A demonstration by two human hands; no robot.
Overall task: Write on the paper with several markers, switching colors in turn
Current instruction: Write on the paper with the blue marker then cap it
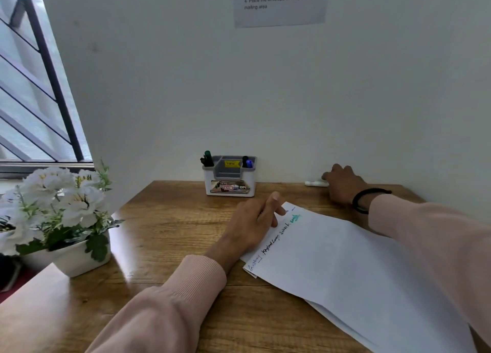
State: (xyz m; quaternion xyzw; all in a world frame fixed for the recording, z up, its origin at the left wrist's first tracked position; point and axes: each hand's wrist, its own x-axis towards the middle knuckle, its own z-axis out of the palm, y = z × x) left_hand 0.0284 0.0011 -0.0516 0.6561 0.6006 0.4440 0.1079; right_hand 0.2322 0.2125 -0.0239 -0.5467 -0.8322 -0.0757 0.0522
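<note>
White paper [345, 262] lies slanted on the wooden desk [170, 227], with blue, black and green handwriting along its left edge. My left hand [255, 223] rests on the paper's top-left corner, fingers flat and holding nothing. My right hand [344, 183] is far back by the wall, its fingers over one end of a white marker [314, 183] lying on the desk; the grip itself is hidden. A grey-and-white holder [230, 186] at the back holds green and black markers [207, 158] on its left, black and blue markers [248, 162] on its right.
A white pot of white flowers [66, 219] stands at the desk's left edge. The wall rises directly behind the holder, with a printed notice [279, 1] high up. A window [32, 86] is at the left. More sheets lie under the paper.
</note>
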